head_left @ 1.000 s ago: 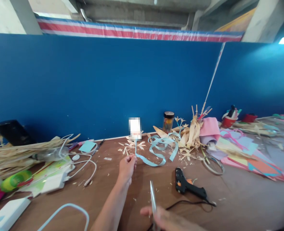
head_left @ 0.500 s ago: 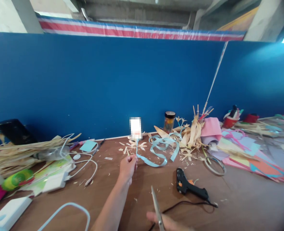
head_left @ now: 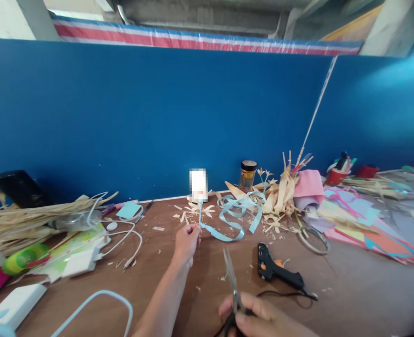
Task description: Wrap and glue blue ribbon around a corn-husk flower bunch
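My left hand (head_left: pixel 188 242) pinches a thin stem wrapped in light blue ribbon (head_left: pixel 228 235), held upright above the brown table. The ribbon's loose tail curls away to the right across the tabletop. Behind the stem's upper end is a blurred-out white patch (head_left: pixel 198 185). At the lower edge, my right hand (head_left: pixel 251 311) grips a pair of scissors (head_left: pixel 232 276) by the dark handles, blades pointing up and slightly left. The blades are apart from the ribbon. To the right of the scissors lies a black glue gun (head_left: pixel 279 271) with its cord.
Dried husk pieces (head_left: pixel 280 192), a dark-lidded jar (head_left: pixel 248 174) and a roll of tape (head_left: pixel 314 239) lie right of centre. Coloured paper sheets (head_left: pixel 379 234) spread farther right. White cables and a white adapter (head_left: pixel 80 262) are at left. A blue partition (head_left: pixel 158 107) stands behind.
My right hand has risen into view with the scissors, fingers now around the handles. My left hand stays nearly in place, holding the ribbon-wrapped stem.
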`<state>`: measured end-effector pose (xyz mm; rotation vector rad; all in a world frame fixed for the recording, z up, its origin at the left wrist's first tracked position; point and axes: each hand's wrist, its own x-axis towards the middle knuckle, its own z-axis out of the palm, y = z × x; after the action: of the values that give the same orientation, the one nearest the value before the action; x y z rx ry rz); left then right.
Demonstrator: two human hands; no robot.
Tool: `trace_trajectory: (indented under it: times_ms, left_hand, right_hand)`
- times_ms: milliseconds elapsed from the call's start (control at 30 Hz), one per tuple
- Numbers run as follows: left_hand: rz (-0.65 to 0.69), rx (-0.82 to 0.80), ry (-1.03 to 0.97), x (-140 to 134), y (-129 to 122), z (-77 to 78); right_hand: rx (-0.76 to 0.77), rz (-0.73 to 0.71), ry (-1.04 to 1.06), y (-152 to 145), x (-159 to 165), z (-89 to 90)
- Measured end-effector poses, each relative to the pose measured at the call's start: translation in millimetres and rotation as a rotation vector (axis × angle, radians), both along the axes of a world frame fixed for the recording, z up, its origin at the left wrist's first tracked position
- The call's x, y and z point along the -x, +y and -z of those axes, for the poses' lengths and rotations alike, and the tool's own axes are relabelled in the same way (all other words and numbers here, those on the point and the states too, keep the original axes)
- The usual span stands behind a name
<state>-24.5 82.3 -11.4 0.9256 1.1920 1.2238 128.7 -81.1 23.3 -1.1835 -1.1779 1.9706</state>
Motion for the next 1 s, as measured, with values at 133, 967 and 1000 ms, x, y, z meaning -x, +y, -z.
trace_trajectory:
  times_ms: [133, 967, 1000]
  left_hand:
    - [0.003, -0.011, -0.011, 0, 0, 0.3]
    - [0.017, -0.068, -0.016, 0, -1, -1.3]
    - [0.019, -0.076, -0.015, 0, -2, -1.8]
  right_hand:
    - [0.036, 0.153, -0.054, 5, 4, 9.1]
    - [0.175, 0.355, 0.307, 46, 33, 11.3]
    - [0.178, 0.348, 0.298, 51, 37, 13.6]
